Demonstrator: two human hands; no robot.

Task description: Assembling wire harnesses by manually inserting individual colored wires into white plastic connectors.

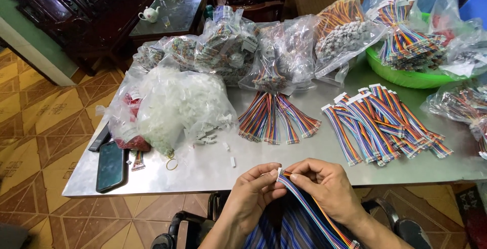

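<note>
Fingertips (pixel 276 178) of both hands pinch the upper end of a rainbow ribbon cable (pixel 309 208) low in the middle of the frame: the left hand (pixel 256 185) closes thumb and forefinger on it from the left, the right hand (pixel 324 185) clamps it from the right, and the two nearly touch at the cable's small white tip. From that pinch the cable's long axis runs down and to the right, under the right hand's palm — so the right hand lies along it while the left meets only the end. Around them, from biggest down: a dull, brushed metal table (pixel 213 165) fills the frame; clear crinkled plastic bags (pixel 228 43) of wire looms crowd its far edge, with a green basin (pixel 401 76) at upper right; a bag of tiny white plastic connector housings (pixel 177 102) slumps at left centre, a few spilled loose beside it; flat striped cable bundles (pixel 378 122) with white ends fan out at right, and another fan (pixel 274 117) lies in the centre; a dark, glossy phone (pixel 110 167) rests at lower left; a thin rubber band (pixel 172 164) lies just right of it — small, round, yellowish.
</note>
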